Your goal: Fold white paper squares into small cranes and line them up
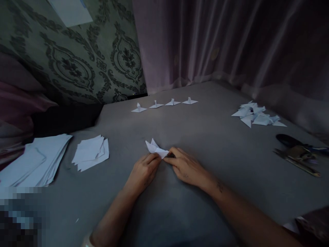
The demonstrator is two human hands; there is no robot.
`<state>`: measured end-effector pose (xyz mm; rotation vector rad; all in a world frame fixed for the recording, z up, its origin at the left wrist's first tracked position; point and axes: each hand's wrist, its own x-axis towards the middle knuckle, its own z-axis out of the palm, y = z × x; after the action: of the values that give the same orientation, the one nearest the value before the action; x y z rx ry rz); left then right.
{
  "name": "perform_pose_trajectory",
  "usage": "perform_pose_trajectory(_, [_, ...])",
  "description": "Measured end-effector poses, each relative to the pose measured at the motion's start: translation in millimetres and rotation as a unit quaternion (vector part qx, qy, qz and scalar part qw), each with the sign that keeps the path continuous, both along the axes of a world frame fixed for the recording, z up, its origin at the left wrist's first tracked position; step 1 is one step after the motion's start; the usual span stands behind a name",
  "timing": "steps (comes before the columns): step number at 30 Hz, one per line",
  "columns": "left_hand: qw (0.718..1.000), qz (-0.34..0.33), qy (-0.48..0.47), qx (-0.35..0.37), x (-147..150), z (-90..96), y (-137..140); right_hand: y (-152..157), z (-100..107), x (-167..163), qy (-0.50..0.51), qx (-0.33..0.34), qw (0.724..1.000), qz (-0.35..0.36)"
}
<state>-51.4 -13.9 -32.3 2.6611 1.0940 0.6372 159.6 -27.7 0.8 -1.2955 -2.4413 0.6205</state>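
Observation:
A white folded paper figure (156, 149) with pointed tips is held low over the grey cloth surface (180, 133). My left hand (145, 170) has its fingers closed on the near edge of the paper. From the other side, my right hand (185, 165) pinches the paper's right corner between thumb and forefinger. Beyond my hands stands a row of several small folded paper figures (172, 102), each with a flat pointed base and an upright middle.
At the left lie square paper sheets (88, 152) and a larger paper stack (38, 157). A heap of folded paper pieces (257, 115) is at the right, near dark-handled tools (295, 149). Curtains (205, 41) and a patterned wall (77, 58) border the back.

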Motion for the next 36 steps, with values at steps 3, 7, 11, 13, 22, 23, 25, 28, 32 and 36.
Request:
perform_pose_trajectory(3, [0.999, -0.008, -0.013, -0.033, 1.1, 3.1, -0.1, 1.0, -0.6, 3.5, 0.019, -0.019, 1.000, -0.009])
perform_pose_trajectory(7, [0.999, -0.008, -0.015, -0.051, 1.2, 3.5, 1.1, 2.7, -1.2, 8.5, 0.017, -0.043, 0.999, -0.022])
perform_pose_trajectory(11, [0.998, -0.014, -0.013, -0.051, 0.2, 1.5, 3.1, 7.0, -3.1, 15.0, 0.016, -0.057, 0.998, -0.033])
perform_pose_trajectory(13, [0.999, -0.016, -0.011, -0.049, -0.1, 1.6, 3.7, 9.9, -4.5, 18.0, 0.025, -0.062, 0.997, -0.048])
perform_pose_trajectory(22, [0.999, -0.032, -0.002, -0.044, -0.1, 0.7, 6.3, 17.0, -10.1, 19.5, 0.068, -0.085, 0.988, -0.110])
perform_pose_trajectory(23, [0.999, -0.033, -0.002, -0.041, 0.2, 0.1, 6.8, 17.9, -11.4, 19.4, 0.071, -0.088, 0.987, -0.116])
perform_pose_trajectory(25, [0.999, -0.030, -0.002, -0.035, 1.0, -0.5, 7.3, 20.5, -15.3, 19.6, 0.080, -0.090, 0.984, -0.128])
perform_pose_trajectory(28, [0.999, -0.025, 0.006, -0.036, 2.2, 0.0, 7.8, 25.4, -22.8, 20.4, 0.101, -0.091, 0.980, -0.144])
perform_pose_trajectory(32, [0.999, -0.032, 0.015, -0.034, 3.7, -0.2, 9.2, 28.9, -28.2, 20.1, 0.117, -0.095, 0.976, -0.158])
perform_pose_trajectory(36, [0.999, -0.026, 0.029, -0.025, 6.3, -1.3, 10.0, 28.6, -26.1, 18.7, 0.112, -0.089, 0.975, -0.172])
